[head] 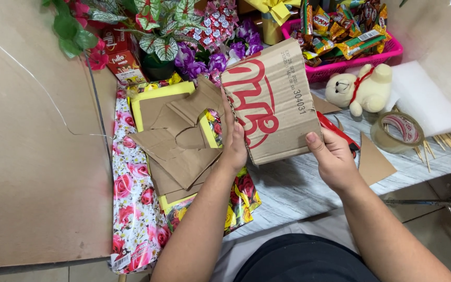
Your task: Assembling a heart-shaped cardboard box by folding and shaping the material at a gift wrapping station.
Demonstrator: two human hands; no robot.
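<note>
Cardboard piece (272, 102) sits upright above the worktop (298, 183), between my hands: left hand (234, 146) fingers clamp its left edge, right hand (332, 159) pinches the lower right corner.

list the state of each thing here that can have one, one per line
cardboard piece: curved, held up off the table by both hands
left hand: gripping the cardboard's left edge
right hand: gripping its lower right corner
cardboard scraps: cut, piled flat on the wrapping paper
floral wrapping paper: spread flat
tape roll: lying flat
pink basket: full of snack packets
teddy bear: lying on its back
</note>
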